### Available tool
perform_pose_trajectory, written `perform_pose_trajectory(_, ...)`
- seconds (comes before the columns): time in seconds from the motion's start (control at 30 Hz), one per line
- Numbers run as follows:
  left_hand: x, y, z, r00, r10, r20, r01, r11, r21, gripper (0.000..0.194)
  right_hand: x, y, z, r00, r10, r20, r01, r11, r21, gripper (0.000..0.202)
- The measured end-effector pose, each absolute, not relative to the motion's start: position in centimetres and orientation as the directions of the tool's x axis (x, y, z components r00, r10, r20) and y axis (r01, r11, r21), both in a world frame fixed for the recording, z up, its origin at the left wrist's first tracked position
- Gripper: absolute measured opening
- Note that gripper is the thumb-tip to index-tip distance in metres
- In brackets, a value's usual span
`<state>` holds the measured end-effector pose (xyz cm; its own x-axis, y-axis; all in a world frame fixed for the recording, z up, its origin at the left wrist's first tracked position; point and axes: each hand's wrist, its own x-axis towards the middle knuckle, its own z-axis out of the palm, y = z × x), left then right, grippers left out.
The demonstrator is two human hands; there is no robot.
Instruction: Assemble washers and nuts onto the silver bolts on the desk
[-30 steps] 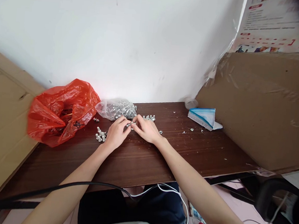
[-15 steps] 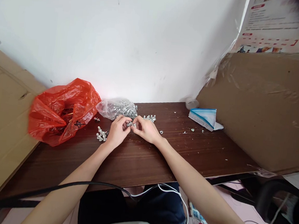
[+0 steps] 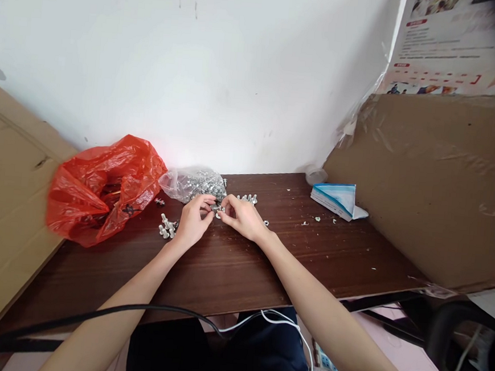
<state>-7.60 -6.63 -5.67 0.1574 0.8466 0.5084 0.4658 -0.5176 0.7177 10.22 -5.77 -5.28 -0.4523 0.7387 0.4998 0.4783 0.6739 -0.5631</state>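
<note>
Over the middle of the table, my left hand (image 3: 196, 218) and my right hand (image 3: 243, 216) meet fingertip to fingertip. Between them is a small silver bolt (image 3: 216, 207), with a pale washer-like piece at its near side; the fingers cover much of both. My right thumb and forefinger pinch the bolt. My left thumb and fingers curl around its other end. Left of my left hand, several bolts (image 3: 167, 226) stand in a cluster. Another row of bolts (image 3: 249, 199) stands just behind my right hand. A loose nut (image 3: 266, 223) lies beside my right wrist.
A clear plastic bag (image 3: 194, 182) of small metal parts lies behind my hands. A red plastic bag (image 3: 105, 188) sits at left. A blue-and-white packet (image 3: 334, 200) and scraps lie at right. Cardboard (image 3: 427, 182) walls the right side. A black cable (image 3: 152, 305) crosses the table's front edge.
My left fingers have loosened a little around the bolt, and the pale washer-like piece now shows below it. The view has shifted slightly; the bags and standing bolts stay in place.
</note>
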Motion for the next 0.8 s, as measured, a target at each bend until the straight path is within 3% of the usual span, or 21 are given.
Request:
perform_pose_trajectory(0.33, -7.47, -6.70, -5.46, 0.120, 0.863, 0.491, 0.422, -0.492, 0.762, 0.013, 10.20, -5.81, -5.38, -0.435, 0.745, 0.506, 0.486, 0.667, -0.564, 0.013)
perform_pose_trajectory(0.57, -7.53, -6.36, -5.71, 0.056, 0.934, 0.354, 0.261, -0.356, 0.897, 0.029, 10.17, -5.88, -5.31, -0.437, 0.738, 0.515, 0.462, 0.675, -0.575, 0.014)
perform_pose_trajectory(0.8, -7.40, -6.36, -5.45, 0.064, 0.959, 0.276, 0.148, -0.282, 0.948, 0.026, 10.18, -5.76, -5.38, -0.418, 0.749, 0.514, 0.472, 0.662, -0.582, 0.015)
